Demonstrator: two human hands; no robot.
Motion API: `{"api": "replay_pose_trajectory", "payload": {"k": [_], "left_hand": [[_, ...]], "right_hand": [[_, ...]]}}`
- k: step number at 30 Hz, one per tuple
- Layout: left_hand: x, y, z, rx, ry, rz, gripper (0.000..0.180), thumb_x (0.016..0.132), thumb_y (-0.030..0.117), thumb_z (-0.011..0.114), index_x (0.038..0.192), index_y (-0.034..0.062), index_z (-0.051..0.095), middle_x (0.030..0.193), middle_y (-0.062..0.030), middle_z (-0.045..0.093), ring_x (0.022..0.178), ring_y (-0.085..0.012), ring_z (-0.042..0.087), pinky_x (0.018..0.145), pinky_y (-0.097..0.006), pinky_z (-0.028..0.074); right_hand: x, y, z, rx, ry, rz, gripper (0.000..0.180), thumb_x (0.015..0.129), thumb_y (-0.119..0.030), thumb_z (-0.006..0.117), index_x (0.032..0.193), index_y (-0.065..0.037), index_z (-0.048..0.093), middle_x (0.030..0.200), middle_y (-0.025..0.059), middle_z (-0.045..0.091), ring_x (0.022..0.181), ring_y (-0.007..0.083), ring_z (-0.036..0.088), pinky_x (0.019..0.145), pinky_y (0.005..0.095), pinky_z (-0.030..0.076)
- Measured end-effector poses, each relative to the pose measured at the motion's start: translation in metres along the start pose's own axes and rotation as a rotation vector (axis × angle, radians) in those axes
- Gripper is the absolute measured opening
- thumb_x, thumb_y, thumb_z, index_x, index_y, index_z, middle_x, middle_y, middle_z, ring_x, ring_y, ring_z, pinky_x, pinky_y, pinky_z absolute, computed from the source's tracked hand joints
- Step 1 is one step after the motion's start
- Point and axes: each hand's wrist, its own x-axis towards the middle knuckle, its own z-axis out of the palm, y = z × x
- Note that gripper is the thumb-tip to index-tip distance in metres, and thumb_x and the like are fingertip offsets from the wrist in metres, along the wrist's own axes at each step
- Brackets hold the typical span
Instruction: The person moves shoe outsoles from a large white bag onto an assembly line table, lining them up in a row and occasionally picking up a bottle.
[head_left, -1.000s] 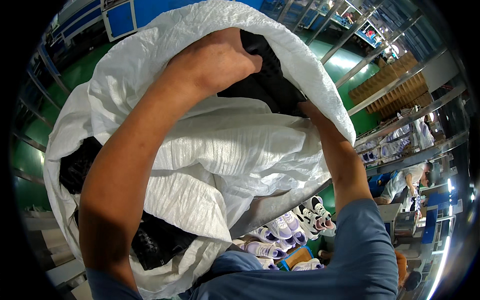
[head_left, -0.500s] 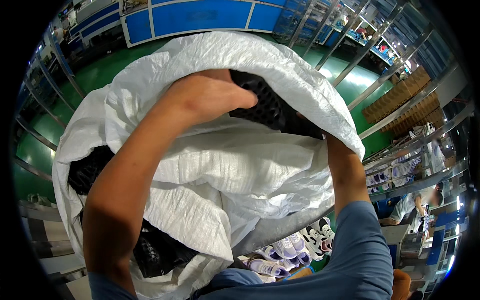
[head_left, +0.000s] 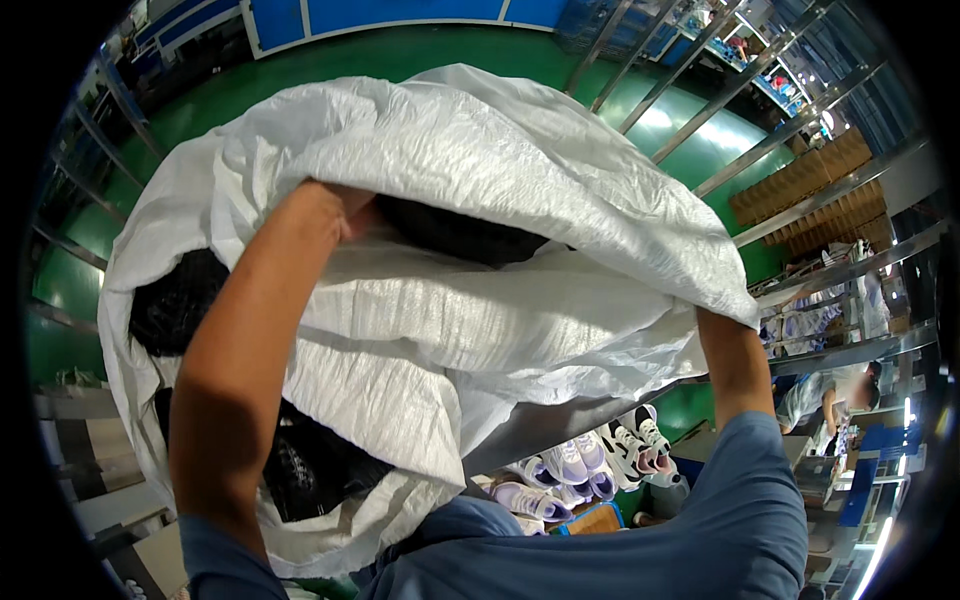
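White sack (head_left: 440,310), unclosed, already holds black pieces (head_left: 460,232) — left hand (head_left: 350,212) at its mouth, right hand hidden inside, both grips impossible to tell

No words, numbers or signs can be read anywhere. On the black piece (head_left: 315,470) lying in the near left fold of the white sack (head_left: 430,310), fine pale marks show, too small and blurred to tell whether they are letters or just texture. To the right of the sack's near end, the lavender-and-white shoes (head_left: 565,465) and the black-and-white shoes (head_left: 630,445) carry coloured patches and lines, with no lettering legible. Beyond the sack, to its far right, the brown cardboard stack (head_left: 800,195) is too distant for any print to be made out.
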Motion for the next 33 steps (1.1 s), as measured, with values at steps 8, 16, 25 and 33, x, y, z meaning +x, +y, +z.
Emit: {"api": "replay_pose_trajectory", "payload": {"k": [8,16,25,33], "left_hand": [[-0.067,-0.017,-0.013,0.170,-0.137,0.230,0.048,0.092,0.009,0.066,0.139,0.0038,0.057,0.133,-0.0130,0.064,0.120,-0.0256,0.062,0.107,-0.039,0.050],[-0.119,-0.022,-0.008,0.029,-0.363,0.374,0.057,0.067,0.004,0.084,0.122,-0.0019,0.068,0.114,-0.0097,0.071,0.104,-0.0208,0.065,0.096,-0.034,0.051],[-0.244,-0.019,-0.042,0.117,-0.497,0.349,0.112,0.053,0.015,0.090,0.152,-0.0036,0.042,0.124,-0.0103,0.066,0.114,-0.0189,0.063,0.104,-0.030,0.045],[-0.413,-0.079,-0.094,0.076,-0.315,0.558,0.120,0.058,0.016,0.092,0.158,-0.0039,0.030,0.127,-0.0115,0.061,0.118,-0.0194,0.060,0.103,-0.031,0.044]], "right_hand": [[-0.053,-0.018,-0.053,0.381,-0.163,-0.059,0.041,0.102,-0.037,0.054,0.125,-0.004,0.065,0.098,0.0186,0.074,0.081,0.0323,0.076,0.058,0.0500,0.061],[-0.098,-0.067,-0.065,1.137,-0.536,-0.163,0.043,0.103,-0.038,0.052,0.127,-0.004,0.064,0.100,0.0197,0.075,0.080,0.0331,0.076,0.055,0.0512,0.061],[-0.194,-0.144,0.000,1.623,-0.883,-0.003,0.046,0.105,-0.041,0.050,0.133,-0.005,0.059,0.105,0.0200,0.075,0.081,0.0326,0.077,0.050,0.0514,0.063],[-0.365,-0.203,-0.031,1.538,-0.675,-0.117,0.042,0.107,-0.034,0.055,0.127,0.002,0.062,0.112,0.0178,0.074,0.091,0.0245,0.076,0.085,0.0369,0.064]]}}
